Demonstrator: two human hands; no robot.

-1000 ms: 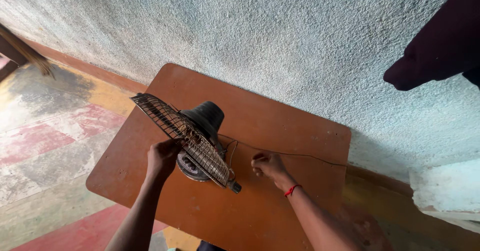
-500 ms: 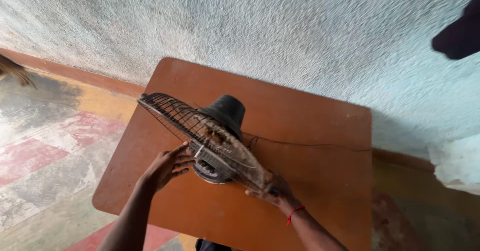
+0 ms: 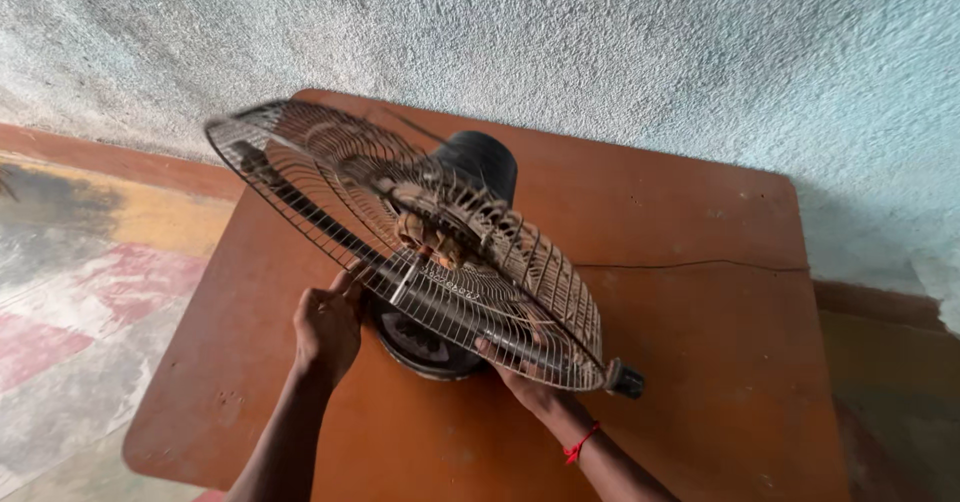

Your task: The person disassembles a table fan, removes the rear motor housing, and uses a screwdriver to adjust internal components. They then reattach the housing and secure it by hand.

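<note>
The fan (image 3: 440,252) lies tilted on the table (image 3: 700,362), grille up and motor housing toward the wall (image 3: 600,42), apparently braced from two sides for steadiness. The left hand (image 3: 325,327) rests on the grille's near-left rim, fingers curled against the wires. The right hand (image 3: 535,387) supports the grille's near-right rim from beneath; its fingers are mostly hidden, so their grip cannot be told. The grille masks the blades.

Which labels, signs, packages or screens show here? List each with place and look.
Label: small pale strip with tiny dark print on the rim band of the wire fan guard, just right of the left hand; the print is too small to make out.
No packages, signs or screens in view.
</note>
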